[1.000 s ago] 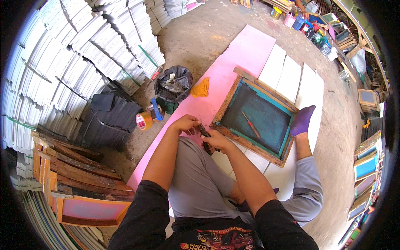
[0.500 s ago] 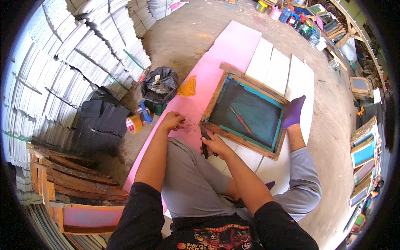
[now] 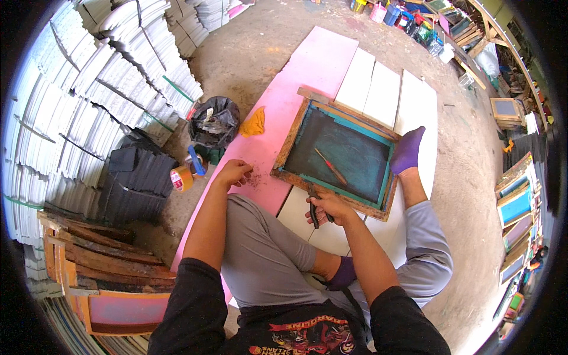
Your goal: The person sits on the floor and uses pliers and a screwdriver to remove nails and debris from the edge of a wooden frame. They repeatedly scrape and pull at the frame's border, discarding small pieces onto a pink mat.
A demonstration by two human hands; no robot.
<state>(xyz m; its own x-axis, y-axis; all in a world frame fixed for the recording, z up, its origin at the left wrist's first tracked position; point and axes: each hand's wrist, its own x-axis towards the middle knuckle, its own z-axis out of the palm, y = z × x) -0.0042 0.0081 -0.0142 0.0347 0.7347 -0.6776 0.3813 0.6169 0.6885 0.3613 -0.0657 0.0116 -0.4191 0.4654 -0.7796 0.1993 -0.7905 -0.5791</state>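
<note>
I sit on the ground with a wooden screen frame (image 3: 288, 145) in front of me; its mesh is dark teal. A thin red-handled tool (image 3: 330, 167) lies on the mesh. My right hand (image 3: 327, 207) grips dark pliers (image 3: 314, 212) at the frame's near edge. My left hand (image 3: 235, 173) rests loosely curled on the pink board (image 3: 307, 65), just left of the frame's near corner, above small dark bits. My foot in a purple sock (image 3: 408, 149) rests by the frame's right side.
White panels (image 3: 384, 94) lie beside the pink board. An orange rag (image 3: 254, 123), a black bag (image 3: 214, 120) and a tape roll (image 3: 181, 177) sit to the left. Stacked white sheets (image 3: 100, 89) and wooden frames (image 3: 100, 272) fill the left side; shelves with jars line the right.
My hands have separated: the left moved out onto the pink board, the right drew back with the pliers to the frame's near edge.
</note>
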